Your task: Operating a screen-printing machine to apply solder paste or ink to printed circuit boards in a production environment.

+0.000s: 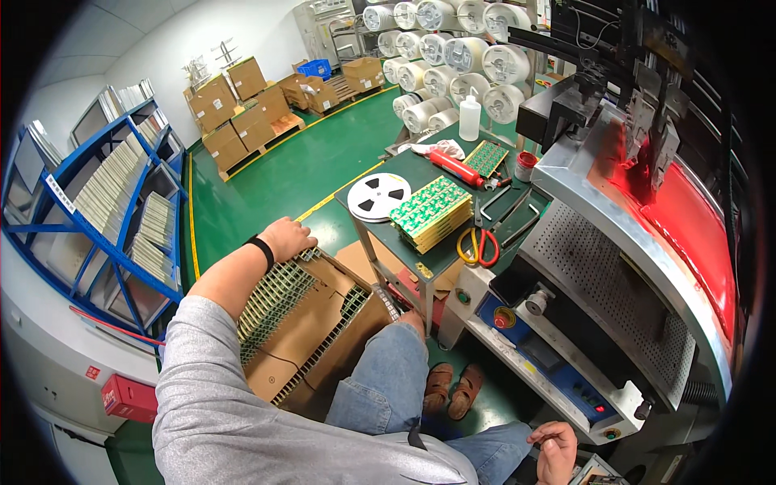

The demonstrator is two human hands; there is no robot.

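Note:
At the far end of an uncovered cardboard carton [291,356], my left hand [287,238] is closed over the top edges of the upright circuit boards [275,303]. Its thumb and fingertips are partly hidden. Tightly packed rows of these boards line the carton's left side, and another row [323,347] runs along its right side. Bare brown cardboard shows between the rows. Well apart from the carton, my right hand [554,453] is beside my right knee, its fingers loosely bent and apart. Nothing shows in that hand.
A green-topped table [368,222] carries a stack of green circuit boards [432,206], a white reel [378,196], scissors [478,246] and a plastic bottle [470,119]. A machine with a red-smeared screen [687,234] stands right. Blue racks [105,206] stand left.

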